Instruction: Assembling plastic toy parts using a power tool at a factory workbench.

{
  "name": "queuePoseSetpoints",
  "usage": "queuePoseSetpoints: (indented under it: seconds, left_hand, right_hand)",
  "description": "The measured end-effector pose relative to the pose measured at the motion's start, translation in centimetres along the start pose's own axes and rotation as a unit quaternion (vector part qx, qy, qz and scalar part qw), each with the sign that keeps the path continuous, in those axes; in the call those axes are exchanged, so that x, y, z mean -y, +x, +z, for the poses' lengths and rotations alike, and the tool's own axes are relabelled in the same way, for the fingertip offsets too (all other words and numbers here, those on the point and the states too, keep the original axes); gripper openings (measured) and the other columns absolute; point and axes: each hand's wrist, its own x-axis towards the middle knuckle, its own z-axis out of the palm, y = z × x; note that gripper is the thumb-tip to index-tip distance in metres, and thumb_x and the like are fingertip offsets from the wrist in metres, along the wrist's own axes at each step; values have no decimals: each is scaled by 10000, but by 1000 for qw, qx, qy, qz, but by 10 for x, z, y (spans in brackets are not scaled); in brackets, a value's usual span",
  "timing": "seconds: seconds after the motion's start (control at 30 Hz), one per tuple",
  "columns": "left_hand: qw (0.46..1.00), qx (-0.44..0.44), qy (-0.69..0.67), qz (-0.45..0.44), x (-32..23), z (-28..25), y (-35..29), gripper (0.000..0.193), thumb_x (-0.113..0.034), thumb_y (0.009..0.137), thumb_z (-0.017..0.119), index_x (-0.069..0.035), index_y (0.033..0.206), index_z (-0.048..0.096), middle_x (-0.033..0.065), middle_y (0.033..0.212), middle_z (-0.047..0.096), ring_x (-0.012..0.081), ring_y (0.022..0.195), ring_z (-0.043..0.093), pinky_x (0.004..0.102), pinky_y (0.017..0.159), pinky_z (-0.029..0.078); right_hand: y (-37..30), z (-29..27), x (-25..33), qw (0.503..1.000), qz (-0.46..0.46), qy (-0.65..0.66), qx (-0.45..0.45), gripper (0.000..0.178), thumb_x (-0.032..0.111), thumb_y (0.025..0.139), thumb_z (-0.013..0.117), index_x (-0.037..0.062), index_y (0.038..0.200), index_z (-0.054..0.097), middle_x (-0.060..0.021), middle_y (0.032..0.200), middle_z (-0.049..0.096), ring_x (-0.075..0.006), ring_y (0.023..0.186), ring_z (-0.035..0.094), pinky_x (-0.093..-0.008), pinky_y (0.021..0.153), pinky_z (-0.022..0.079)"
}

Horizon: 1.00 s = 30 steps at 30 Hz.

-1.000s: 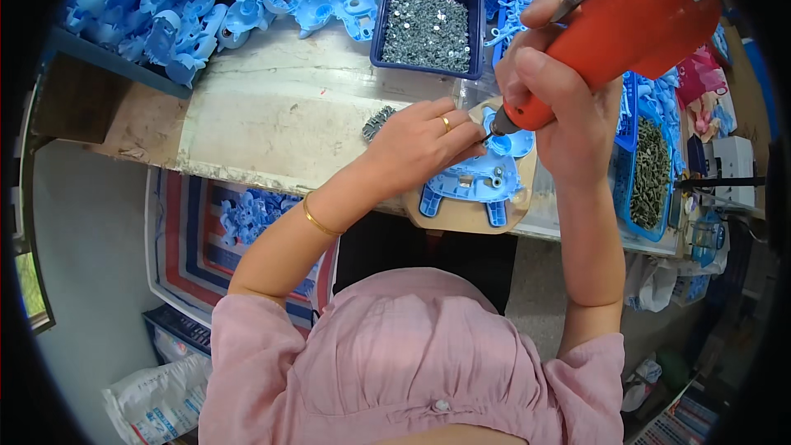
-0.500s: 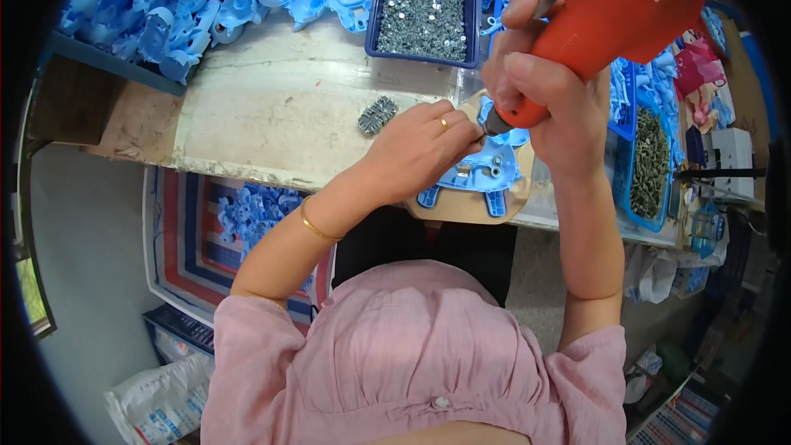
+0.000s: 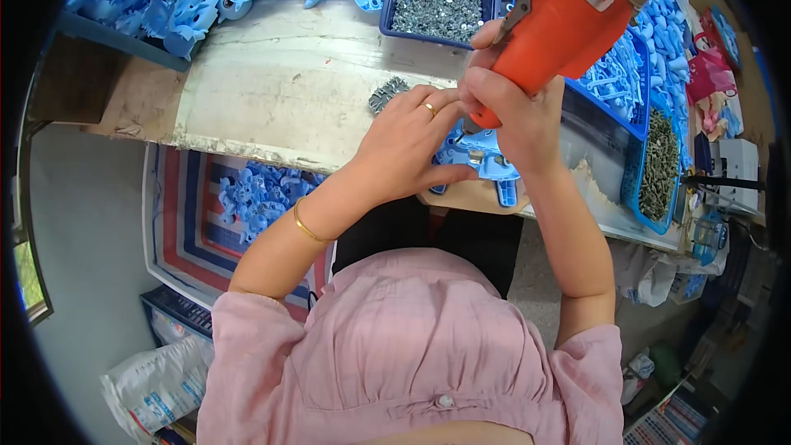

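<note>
From above, we see a pale, worn worktable [image 3: 272,74] across the scene, and at its near edge a person in a pink blouse [image 3: 404,346]. Both bare arms reach forward from the short sleeves, elbows bent outward, so that the hands nearly meet over the table's near edge. The right forearm [image 3: 577,239] points almost straight ahead; the left forearm [image 3: 329,210] slants inward.

Next in size we find an orange-red power driver [image 3: 556,29], leaning so that its nose points down and to the left. The right hand [image 3: 521,111] is wrapped around its lower body, thumb along the near side, fingers curled over the far side.

The left hand [image 3: 404,136] lies palm down, partly open, its thumb spread away from fingers that stretch toward the driver's nose. We cannot tell whether those fingertips pinch anything, as the right hand and tool crowd them.

Below both hands, partly hidden, a blue plastic shell [image 3: 498,168] lies on a tan board [image 3: 474,197]. The left thumb is at its near-left part.

Smallest, we note a heap of screws [image 3: 386,96] just beyond the left hand.
</note>
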Motion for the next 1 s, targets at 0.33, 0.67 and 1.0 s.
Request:
queuePoseSetpoints:
  seconds: [0.33,0.67,1.0]
  left_hand:
    - [1000,-19,-7,-3,-1,3,-2,705,-414,720,824,-70,1276,561,79,1322,563,304,1169,532,422,984,445]
    - [999,-32,4,4,0,7,-3,675,-399,708,836,-58,1229,576,93,1270,578,305,1157,540,423,971,447]
    - [1000,-13,2,-18,-4,7,-2,734,-394,686,853,-38,1260,566,117,1277,584,312,1161,542,432,980,441]
  right_hand:
    - [1,-1,2,1000,-12,-10,8,294,18,814,629,-1,1100,563,-51,751,580,-113,608,543,-266,567,449]
    - [-4,2,-9,999,-30,-27,-5,244,11,834,621,-6,1072,573,-45,769,587,-104,635,558,-258,576,455]
    - [-9,3,-12,996,-20,-56,-63,190,6,841,615,-23,1028,592,-40,814,611,-90,662,572,-244,588,464]
